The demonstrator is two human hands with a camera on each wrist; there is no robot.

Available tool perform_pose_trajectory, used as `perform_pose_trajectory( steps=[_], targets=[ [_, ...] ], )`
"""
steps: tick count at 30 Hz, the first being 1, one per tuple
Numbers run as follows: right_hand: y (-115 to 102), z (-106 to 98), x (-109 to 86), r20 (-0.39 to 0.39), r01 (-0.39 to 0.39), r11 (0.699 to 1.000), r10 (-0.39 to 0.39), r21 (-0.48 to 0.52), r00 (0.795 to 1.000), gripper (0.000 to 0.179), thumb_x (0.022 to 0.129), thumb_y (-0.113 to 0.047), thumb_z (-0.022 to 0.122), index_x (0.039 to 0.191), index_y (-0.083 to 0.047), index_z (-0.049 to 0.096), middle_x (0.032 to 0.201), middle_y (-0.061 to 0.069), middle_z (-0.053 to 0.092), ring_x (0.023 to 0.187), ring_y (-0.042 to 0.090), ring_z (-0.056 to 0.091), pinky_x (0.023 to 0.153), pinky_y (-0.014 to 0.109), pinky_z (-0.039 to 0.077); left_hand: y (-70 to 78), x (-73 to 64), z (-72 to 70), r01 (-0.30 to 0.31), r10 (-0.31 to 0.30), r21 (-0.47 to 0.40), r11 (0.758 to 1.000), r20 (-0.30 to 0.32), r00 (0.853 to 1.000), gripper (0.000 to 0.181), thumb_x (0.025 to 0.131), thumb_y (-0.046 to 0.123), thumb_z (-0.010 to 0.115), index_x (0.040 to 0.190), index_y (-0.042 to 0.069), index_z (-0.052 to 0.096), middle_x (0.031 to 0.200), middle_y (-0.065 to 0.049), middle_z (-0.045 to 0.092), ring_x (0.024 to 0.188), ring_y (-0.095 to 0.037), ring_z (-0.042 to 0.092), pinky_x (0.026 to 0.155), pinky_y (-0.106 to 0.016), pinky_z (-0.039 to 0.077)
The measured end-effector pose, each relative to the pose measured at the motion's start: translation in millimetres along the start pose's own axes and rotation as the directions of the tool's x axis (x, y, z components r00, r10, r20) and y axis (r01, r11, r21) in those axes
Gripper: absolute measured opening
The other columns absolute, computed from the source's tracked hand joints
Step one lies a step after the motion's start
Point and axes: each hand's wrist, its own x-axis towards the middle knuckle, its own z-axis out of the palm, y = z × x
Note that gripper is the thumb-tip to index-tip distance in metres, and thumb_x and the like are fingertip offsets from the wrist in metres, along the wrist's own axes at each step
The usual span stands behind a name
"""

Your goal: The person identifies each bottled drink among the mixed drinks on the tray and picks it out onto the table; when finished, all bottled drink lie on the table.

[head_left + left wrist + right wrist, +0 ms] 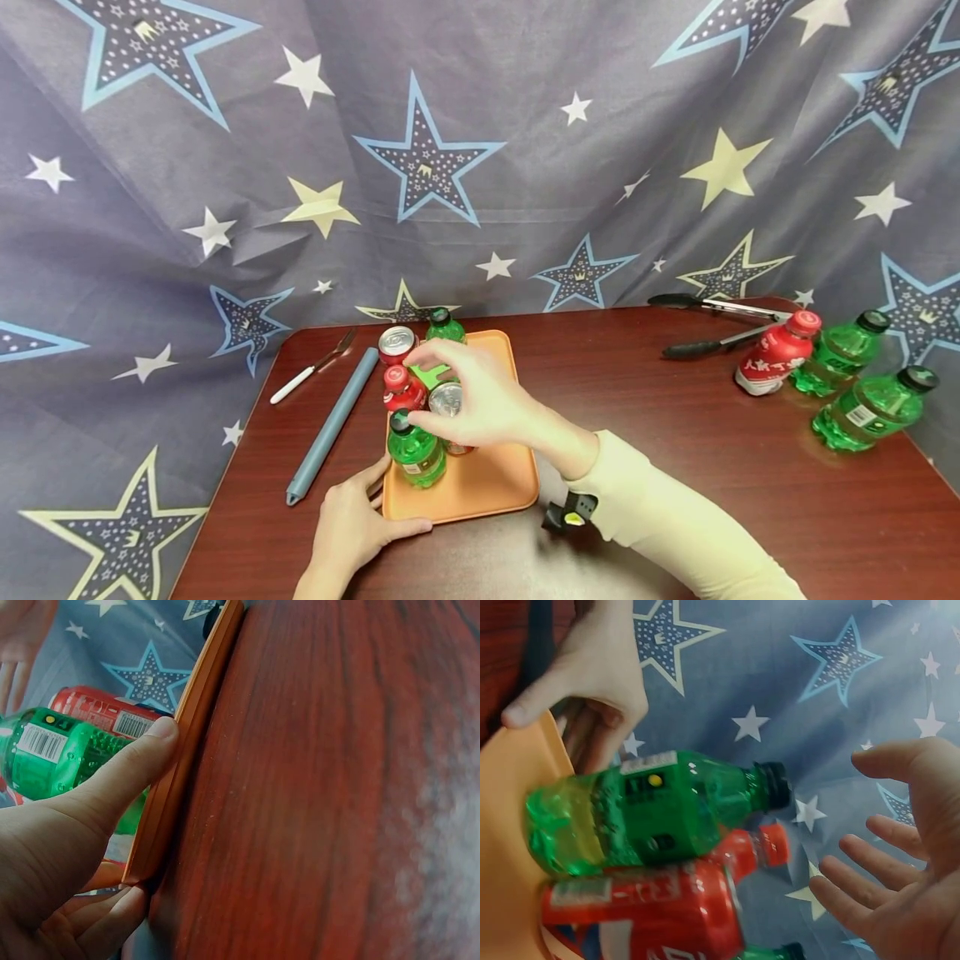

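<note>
Loosely, the right hand [480, 392] spreads its fingers above the orange tray [498, 496], holding nothing; the left hand [354, 518] grips the tray's near left corner. The tray bears two green soda bottles [417, 458], one red-capped bottle [406, 393] and two drink cans [397, 341]. Left of it lie a fork [318, 365] and grey-blue rod [333, 427]; right, tongs [738, 307] and three more bottles [873, 410].

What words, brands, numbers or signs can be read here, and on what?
No word reads with certainty.
Right red bottle: white characters, too blurred.
Front can: lettering blurred; barcode digits too small.
Front green bottle: barcode digits too small.
Rightmost green bottle: barcode digits too small.
Cloth: crown signs.
</note>
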Motion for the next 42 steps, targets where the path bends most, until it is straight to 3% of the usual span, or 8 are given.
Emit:
perform_pose_trajectory(
  steps=[6,11,22,27,34,42],
  targets=[
    [3,14,-3.8,0.036,0.044,0.999,-0.043,-0.008,0.998,0.052,0.085,-0.022,0.088,0.131,-0.008,0.067,0.126,0.004,0.076,0.114,0.022,0.074,0.103,0.029,0.058,-0.2,-0.2,0.2,-0.002,0.002,0.001,1.0,-0.004,1.0,0.121,0.049,0.073,0.098,0.144,0.004,0.067,0.132,-0.013,0.077,0.113,-0.032,0.077,0.09,-0.047,0.065],
    [7,24,-9.1,0.068,0.017,1.0,-0.017,0.006,0.998,0.054,0.085,-0.021,0.087,0.133,-0.007,0.065,0.126,0.005,0.074,0.112,0.022,0.073,0.103,0.037,0.059,-0.2,-0.2,0.1,0.008,-0.008,0.002,1.0,0.001,1.0,0.121,0.05,0.074,0.097,0.144,0.004,0.067,0.132,-0.013,0.076,0.113,-0.032,0.077,0.09,-0.048,0.065],
    [10,38,-13.7,0.108,-0.014,1.0,0.016,-0.018,0.994,0.052,0.085,-0.021,0.087,0.131,-0.008,0.065,0.124,0.003,0.073,0.115,0.012,0.071,0.106,0.029,0.057,-0.9,-1.0,1.2,-0.005,0.005,-0.003,1.0,-0.016,1.0,0.118,0.049,0.071,0.099,0.143,0.006,0.068,0.129,-0.014,0.077,0.109,-0.031,0.078,0.087,-0.047,0.065],
    [8,41,-13.5,0.117,0.003,0.994,0.01,-0.111,0.993,0.054,0.084,-0.024,0.087,0.133,-0.01,0.066,0.125,0.001,0.073,0.116,0.012,0.07,0.106,0.028,0.056,-0.9,-0.8,1.6,-0.006,0.006,-0.006,1.0,-0.016,1.0,0.118,0.05,0.07,0.099,0.143,0.006,0.068,0.129,-0.014,0.077,0.109,-0.03,0.079,0.086,-0.046,0.065],
    [2,48,-17.6,0.164,0.013,0.952,0.039,-0.306,0.986,0.054,0.086,-0.031,0.085,0.134,-0.013,0.065,0.123,0.002,0.071,0.114,0.016,0.068,0.099,0.03,0.056,-0.6,-0.2,1.9,-0.014,0.014,-0.012,1.0,-0.021,1.0,0.115,0.05,0.07,0.099,0.144,0.011,0.068,0.13,-0.013,0.077,0.109,-0.029,0.079,0.086,-0.047,0.065],
    [1,53,-18.4,0.217,0.012,0.946,0.062,-0.325,0.974,0.052,0.086,-0.03,0.087,0.129,-0.011,0.066,0.117,0.001,0.072,0.11,0.015,0.069,0.099,0.026,0.057,-0.4,1.3,2.8,-0.012,0.011,-0.022,1.0,-0.023,1.0,0.108,0.05,0.068,0.1,0.139,0.013,0.072,0.126,-0.008,0.08,0.102,-0.023,0.08,0.081,-0.04,0.066]
  ],
)
